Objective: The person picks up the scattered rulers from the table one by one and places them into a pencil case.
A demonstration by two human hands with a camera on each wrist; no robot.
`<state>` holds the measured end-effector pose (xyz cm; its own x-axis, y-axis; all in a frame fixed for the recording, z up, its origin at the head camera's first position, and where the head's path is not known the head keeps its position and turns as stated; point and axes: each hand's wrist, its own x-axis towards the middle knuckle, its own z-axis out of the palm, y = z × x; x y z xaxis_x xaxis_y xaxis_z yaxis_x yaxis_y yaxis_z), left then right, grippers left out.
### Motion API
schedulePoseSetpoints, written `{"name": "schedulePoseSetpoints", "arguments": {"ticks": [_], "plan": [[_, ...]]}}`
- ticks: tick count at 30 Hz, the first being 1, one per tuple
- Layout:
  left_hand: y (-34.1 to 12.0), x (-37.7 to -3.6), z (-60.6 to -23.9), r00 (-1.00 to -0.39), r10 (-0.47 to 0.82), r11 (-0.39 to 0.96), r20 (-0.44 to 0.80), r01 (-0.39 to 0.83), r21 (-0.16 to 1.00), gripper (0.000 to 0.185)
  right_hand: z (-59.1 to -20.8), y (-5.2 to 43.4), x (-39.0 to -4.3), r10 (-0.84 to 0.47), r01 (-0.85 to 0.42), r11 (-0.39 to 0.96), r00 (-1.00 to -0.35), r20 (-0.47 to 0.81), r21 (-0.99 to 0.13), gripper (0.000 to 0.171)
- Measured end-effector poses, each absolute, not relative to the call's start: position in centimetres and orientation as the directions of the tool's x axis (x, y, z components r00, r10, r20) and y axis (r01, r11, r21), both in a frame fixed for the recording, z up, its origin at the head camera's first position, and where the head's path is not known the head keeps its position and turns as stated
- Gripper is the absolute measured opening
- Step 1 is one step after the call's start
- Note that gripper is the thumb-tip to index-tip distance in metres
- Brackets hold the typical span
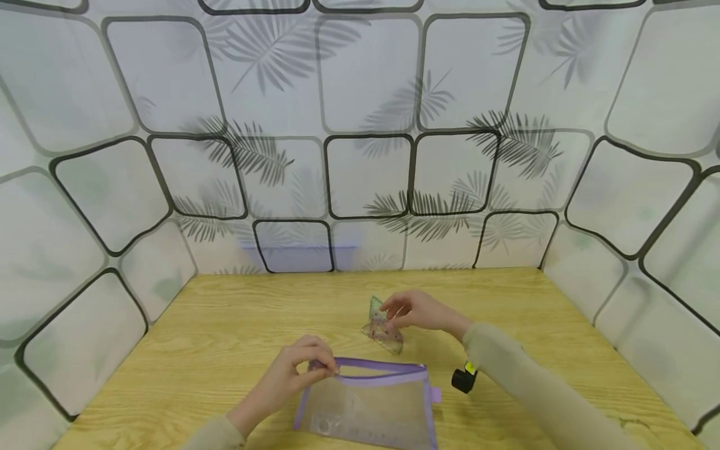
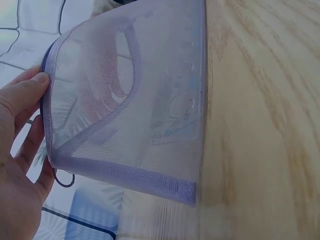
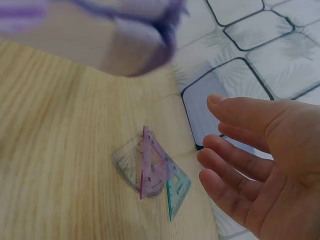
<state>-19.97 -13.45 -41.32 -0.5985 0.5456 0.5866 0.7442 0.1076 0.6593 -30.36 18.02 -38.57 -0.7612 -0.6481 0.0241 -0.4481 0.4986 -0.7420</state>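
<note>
Two hands work over a wood-grain bench (image 1: 225, 325). The left hand (image 1: 295, 369) pinches the purple-trimmed top edge of one clear mesh pouch (image 1: 371, 403), which lies flat just to that hand's right, its long axis running left to right and its zip edge facing away from the person. The right hand (image 1: 413, 310), fingers loosely spread and holding nothing, hovers at three translucent plastic drafting pieces (image 3: 150, 170): a purple triangle, a teal triangle and a clear protractor, overlapping beyond the pouch.

Purple mesh pouch (image 1: 368, 406) flat, unzipped, clear rulers (image 1: 384, 329) heaped beyond
</note>
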Motion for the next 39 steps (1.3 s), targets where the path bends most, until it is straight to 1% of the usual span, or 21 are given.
{"name": "schedulePoseSetpoints", "arguments": {"ticks": [3,5,8,16,18,28,33,36,39], "plan": [[-13.5,-19.9,-41.3,-0.587,0.548,0.093,0.596,0.751,0.654,0.01,-38.5,18.0,-31.0,-0.633,-0.449,0.503,-0.773,0.038,-0.739,0.04],[-13.5,-20.0,-41.3,-0.571,0.548,0.079,0.61,0.762,0.643,0.011,-38.7,18.0,-31.3,-0.623,-0.433,0.508,-0.782,0.029,-0.745,0.041],[-13.5,-20.0,-41.4,-0.564,0.546,0.067,0.62,0.767,0.638,0.011,-39.1,17.8,-31.9,-0.615,-0.427,0.513,-0.788,0.027,-0.745,0.042],[-13.7,-19.9,-41.7,-0.568,0.539,0.077,0.622,0.769,0.635,0.01,-40.1,17.2,-32.5,-0.591,-0.449,0.556,-0.805,0.047,-0.7,0.041],[-13.7,-19.8,-41.7,-0.579,0.539,0.082,0.612,0.759,0.645,0.009,-40.4,17.1,-32.5,-0.583,-0.445,0.565,-0.811,0.046,-0.695,0.041],[-13.7,-19.8,-41.9,-0.56,0.542,0.063,0.627,0.771,0.634,0.012,-41.7,16.6,-32.8,-0.507,-0.368,0.625,-0.862,0.0,-0.688,0.044],[-13.7,-19.8,-41.9,-0.566,0.541,0.062,0.622,0.765,0.641,0.012,-41.9,16.2,-32.7,-0.502,-0.367,0.638,-0.865,-0.005,-0.677,0.043],[-13.8,-19.8,-41.8,-0.57,0.541,0.065,0.619,0.762,0.644,0.013,-42.0,16.1,-32.7,-0.509,-0.389,0.644,-0.86,0.01,-0.659,0.044],[-13.8,-19.8,-41.8,-0.574,0.54,0.068,0.616,0.759,0.647,0.012,-42.0,15.9,-32.7,-0.498,-0.377,0.653,-0.867,0.003,-0.657,0.045]]}}
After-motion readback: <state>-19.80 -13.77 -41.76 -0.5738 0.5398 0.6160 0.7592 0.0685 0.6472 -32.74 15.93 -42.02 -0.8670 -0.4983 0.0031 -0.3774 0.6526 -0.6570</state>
